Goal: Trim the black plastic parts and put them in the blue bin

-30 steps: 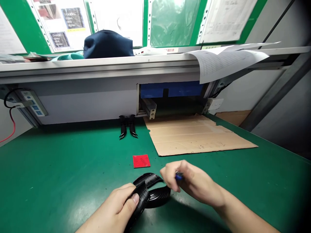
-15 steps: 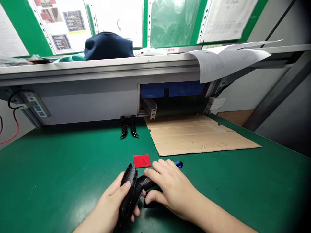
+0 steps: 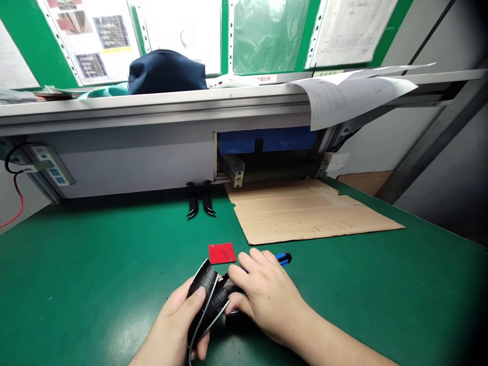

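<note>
My left hand is closed around a curved black ribbed plastic part, held on edge above the green table. My right hand presses its fingers on a second black curved part next to the first one, thumb underneath. A small blue tool lies on the table just beyond my right fingers. A red square pad lies flat right behind the parts.
A flat cardboard sheet lies at the back right. Two black pointed parts stand near the grey back panel. Above it a shelf carries a dark blue cap and overhanging paper sheets. A power strip hangs at left.
My right hand put the blue tool down on the table and came onto the black parts. My left hand tipped its part up on edge.
</note>
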A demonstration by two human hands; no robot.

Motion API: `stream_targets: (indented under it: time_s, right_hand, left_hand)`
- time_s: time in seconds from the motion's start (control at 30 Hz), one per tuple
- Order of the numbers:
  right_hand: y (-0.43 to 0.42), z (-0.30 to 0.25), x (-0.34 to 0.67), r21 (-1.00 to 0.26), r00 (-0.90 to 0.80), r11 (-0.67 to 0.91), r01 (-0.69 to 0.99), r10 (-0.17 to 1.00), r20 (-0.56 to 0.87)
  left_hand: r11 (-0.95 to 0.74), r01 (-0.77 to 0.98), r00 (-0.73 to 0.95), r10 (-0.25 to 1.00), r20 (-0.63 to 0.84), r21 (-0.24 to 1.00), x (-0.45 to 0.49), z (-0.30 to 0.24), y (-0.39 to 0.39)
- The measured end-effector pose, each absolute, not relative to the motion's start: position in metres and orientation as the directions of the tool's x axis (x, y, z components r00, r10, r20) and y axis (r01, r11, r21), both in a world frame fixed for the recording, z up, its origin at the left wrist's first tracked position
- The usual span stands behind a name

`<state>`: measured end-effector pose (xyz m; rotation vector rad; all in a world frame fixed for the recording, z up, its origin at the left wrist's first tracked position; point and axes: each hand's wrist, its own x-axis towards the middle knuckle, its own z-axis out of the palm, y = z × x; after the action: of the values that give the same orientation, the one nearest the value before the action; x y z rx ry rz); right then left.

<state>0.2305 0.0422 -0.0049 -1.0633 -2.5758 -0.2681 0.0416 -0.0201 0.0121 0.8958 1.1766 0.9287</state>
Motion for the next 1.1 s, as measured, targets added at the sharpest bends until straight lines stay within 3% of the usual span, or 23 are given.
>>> stream_targets:
  time_s: [0.27,0.53,0.6,0.67,0.73,0.8,0.97,1.1]
  right_hand:
    - [0.045,-0.007,0.228,0.097,-0.697,0.711,0.697,0.64,0.323]
    - [0.049,-0.011,0.23,0.06,-0.741,0.75,0.659,0.632,0.227]
    - [0.051,-0.01,0.234,-0.058,-0.761,0.784,0.618,0.616,0.203]
    - [0.054,-0.006,0.243,-0.34,-0.798,0.798,0.497,0.574,0.183]
    - [0.059,0.002,0.256,-0.622,-0.83,0.714,0.322,0.529,0.177]
    - [0.065,0.011,0.27,-0.737,-0.829,0.632,0.238,0.528,0.185]
    - [0.08,0.015,0.287,-0.548,-0.549,0.665,0.507,0.739,0.389]
    - [0.073,0.007,0.266,-0.423,-0.525,0.724,0.545,0.688,0.501]
  left_hand:
    - [0.222,-0.004,0.193,0.957,-0.217,0.975,0.041,0.005,-0.019]
    - [0.115,0.097,0.288,0.948,-0.139,0.989,0.04,0.0,-0.016]
    - [0.114,0.1,0.285,0.949,-0.139,0.988,0.041,0.001,-0.016]
    - [0.127,0.089,0.257,0.955,-0.146,0.988,0.042,0.003,-0.017]
    - [0.148,0.07,0.237,0.958,-0.161,0.986,0.043,0.006,-0.019]
    - [0.157,0.057,0.236,0.958,-0.166,0.986,0.043,0.007,-0.021]
    - [0.151,0.063,0.163,0.974,-0.159,0.987,0.044,0.005,-0.021]
    - [0.167,0.034,0.151,0.974,-0.17,0.985,0.043,-0.005,-0.016]
